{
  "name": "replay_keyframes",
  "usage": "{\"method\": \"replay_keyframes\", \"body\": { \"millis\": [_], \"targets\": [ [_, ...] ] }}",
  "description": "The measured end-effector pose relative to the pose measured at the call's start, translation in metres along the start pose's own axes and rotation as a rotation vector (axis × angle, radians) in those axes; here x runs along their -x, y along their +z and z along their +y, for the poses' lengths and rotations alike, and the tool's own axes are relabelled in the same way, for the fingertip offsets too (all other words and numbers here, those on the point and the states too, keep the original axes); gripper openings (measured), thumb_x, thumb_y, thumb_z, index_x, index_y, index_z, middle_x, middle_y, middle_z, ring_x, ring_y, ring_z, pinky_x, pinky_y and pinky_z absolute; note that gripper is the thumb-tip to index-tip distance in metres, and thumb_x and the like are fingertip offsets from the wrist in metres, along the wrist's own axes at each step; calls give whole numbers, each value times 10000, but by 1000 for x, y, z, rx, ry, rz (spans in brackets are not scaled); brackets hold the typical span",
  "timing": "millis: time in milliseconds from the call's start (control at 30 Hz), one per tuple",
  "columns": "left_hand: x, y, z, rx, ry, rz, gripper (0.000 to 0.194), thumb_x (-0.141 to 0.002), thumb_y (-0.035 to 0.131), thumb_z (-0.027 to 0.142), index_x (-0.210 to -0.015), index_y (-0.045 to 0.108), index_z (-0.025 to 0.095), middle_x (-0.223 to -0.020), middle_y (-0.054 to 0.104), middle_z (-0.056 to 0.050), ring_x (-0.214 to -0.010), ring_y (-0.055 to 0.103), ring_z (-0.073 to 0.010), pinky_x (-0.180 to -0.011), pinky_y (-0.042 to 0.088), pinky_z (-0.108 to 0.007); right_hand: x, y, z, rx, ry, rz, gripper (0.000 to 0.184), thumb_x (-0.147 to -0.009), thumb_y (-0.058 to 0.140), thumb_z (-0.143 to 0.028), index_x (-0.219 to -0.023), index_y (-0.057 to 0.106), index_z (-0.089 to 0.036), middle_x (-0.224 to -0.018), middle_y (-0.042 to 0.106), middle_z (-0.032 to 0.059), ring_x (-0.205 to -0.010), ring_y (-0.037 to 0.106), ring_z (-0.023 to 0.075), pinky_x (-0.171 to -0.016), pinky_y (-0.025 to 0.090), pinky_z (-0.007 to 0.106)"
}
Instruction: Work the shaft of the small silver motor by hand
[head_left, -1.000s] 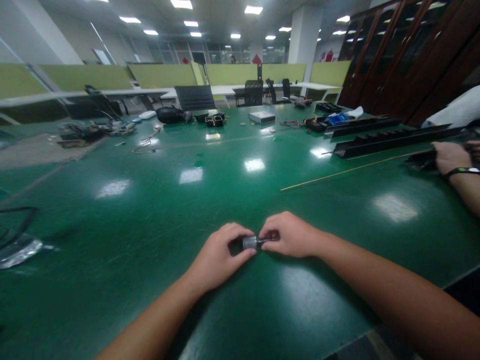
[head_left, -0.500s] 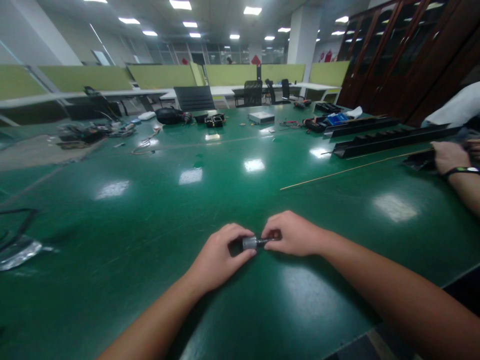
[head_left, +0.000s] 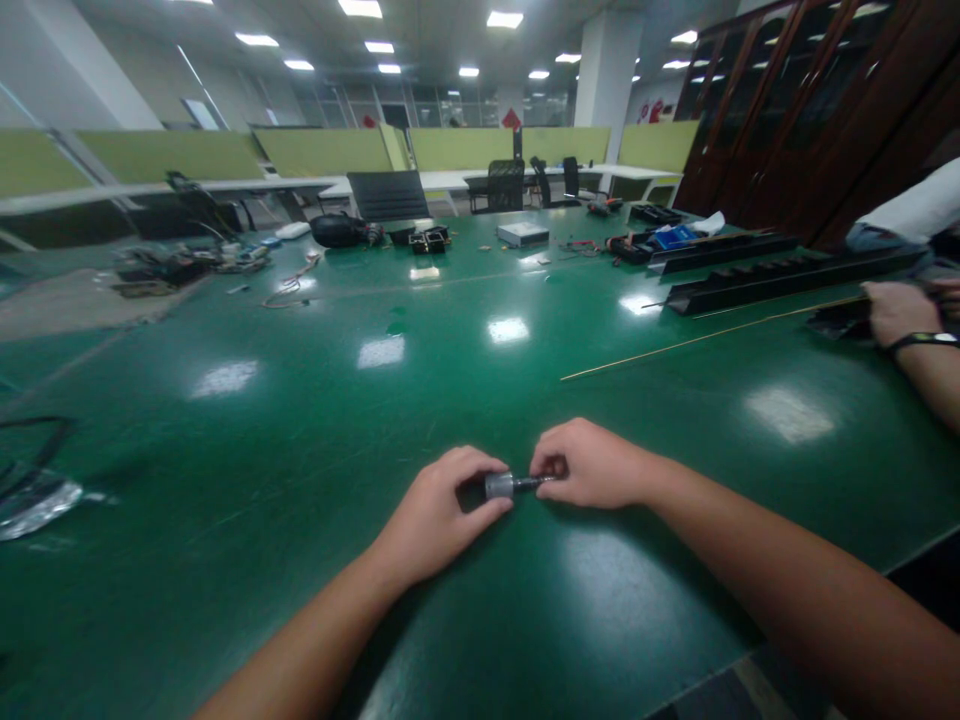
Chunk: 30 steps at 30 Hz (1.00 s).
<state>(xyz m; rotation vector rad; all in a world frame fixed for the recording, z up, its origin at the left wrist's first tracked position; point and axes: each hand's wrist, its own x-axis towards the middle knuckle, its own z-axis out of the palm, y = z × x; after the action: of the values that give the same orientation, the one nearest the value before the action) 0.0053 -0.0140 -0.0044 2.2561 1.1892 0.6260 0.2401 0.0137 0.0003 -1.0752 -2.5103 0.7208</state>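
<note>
A small grey cylinder (head_left: 499, 486), much like a little motor, lies sideways just above the green table top. Thumb and fingers of my left hand (head_left: 450, 505) are closed round its sides. From its right end runs a thin dark shaft (head_left: 526, 482). My right hand (head_left: 589, 465) pinches the far end of this shaft between thumb and fingertips. Exactly where the shaft ends is hidden by those fingers.
A thin yellowish rod (head_left: 637, 356) and long black metal channels (head_left: 780, 280) lie to the right, where another person's hand (head_left: 900, 315) works. Toward the back are a silver box (head_left: 523, 235) and a black bag (head_left: 337, 230). Circuit boards (head_left: 161, 268) lie at left.
My right hand has shifted slightly to the right and a little up, so more of the dark shaft shows. My left hand and the grey cylinder have stayed in place.
</note>
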Motion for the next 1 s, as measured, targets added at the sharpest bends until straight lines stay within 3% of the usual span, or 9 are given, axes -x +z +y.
{"method": "replay_keyframes", "body": {
  "millis": [1000],
  "targets": [
    [1,0,0,-1,4,5,203,-831,695,270,-1031,685,233,-997,688,-19,-924,633,-193,-848,485,-320,6,-19,11,-39,108,-135,148,-720,696,-236,-846,742,-174,-718,680,1,-631,592,112,-569,411,212]
  ]
}}
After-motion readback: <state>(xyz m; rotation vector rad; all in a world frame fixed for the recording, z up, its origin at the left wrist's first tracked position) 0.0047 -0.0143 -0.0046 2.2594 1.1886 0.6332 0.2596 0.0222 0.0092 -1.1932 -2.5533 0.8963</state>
